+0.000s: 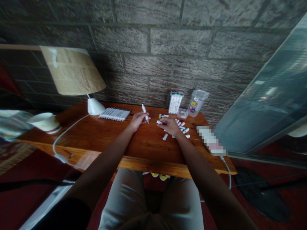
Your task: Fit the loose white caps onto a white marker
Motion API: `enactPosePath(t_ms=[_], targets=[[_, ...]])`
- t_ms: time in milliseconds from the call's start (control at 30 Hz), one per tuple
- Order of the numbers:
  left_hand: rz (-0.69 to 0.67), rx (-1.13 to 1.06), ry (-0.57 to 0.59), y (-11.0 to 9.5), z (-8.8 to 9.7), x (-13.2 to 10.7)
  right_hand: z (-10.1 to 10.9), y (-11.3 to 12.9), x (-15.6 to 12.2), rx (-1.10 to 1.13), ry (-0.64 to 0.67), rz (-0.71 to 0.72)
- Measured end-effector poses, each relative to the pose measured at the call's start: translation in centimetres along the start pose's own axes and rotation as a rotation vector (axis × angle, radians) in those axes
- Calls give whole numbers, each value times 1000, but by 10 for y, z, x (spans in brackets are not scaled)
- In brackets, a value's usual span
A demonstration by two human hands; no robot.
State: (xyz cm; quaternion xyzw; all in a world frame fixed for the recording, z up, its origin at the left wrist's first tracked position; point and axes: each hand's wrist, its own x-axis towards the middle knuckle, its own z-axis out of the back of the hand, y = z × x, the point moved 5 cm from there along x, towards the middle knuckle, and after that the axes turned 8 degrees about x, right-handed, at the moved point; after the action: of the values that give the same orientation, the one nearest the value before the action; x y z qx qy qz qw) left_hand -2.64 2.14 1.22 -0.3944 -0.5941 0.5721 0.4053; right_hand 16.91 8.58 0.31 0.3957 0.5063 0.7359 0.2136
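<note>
My left hand [139, 121] is closed round a white marker [144, 109], which stands tilted with its grey lower end near the table. A little to the right, my right hand [169, 125] pinches a small white marker cap [159, 122]; the two hands are apart. Several loose white caps [165, 136] lie around and partly under my right hand, some with coloured ends. Left of my left hand, a row of white markers [115, 114] lies side by side on the wooden table [148, 145].
Against the brick wall stand a clear case of markers [175, 103], an open plastic box [198, 102] and its small clear lid [182, 113]. A lamp [95, 106] and a paper cup [45, 122] are at left. A blurred-out device [211, 140] with a cable lies at right.
</note>
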Motion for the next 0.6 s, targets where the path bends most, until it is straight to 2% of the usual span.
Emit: enactPosePath(t_ms=[600], targets=[[-4, 21, -17, 0, 0, 0, -1, 0, 0, 9, -2, -3]])
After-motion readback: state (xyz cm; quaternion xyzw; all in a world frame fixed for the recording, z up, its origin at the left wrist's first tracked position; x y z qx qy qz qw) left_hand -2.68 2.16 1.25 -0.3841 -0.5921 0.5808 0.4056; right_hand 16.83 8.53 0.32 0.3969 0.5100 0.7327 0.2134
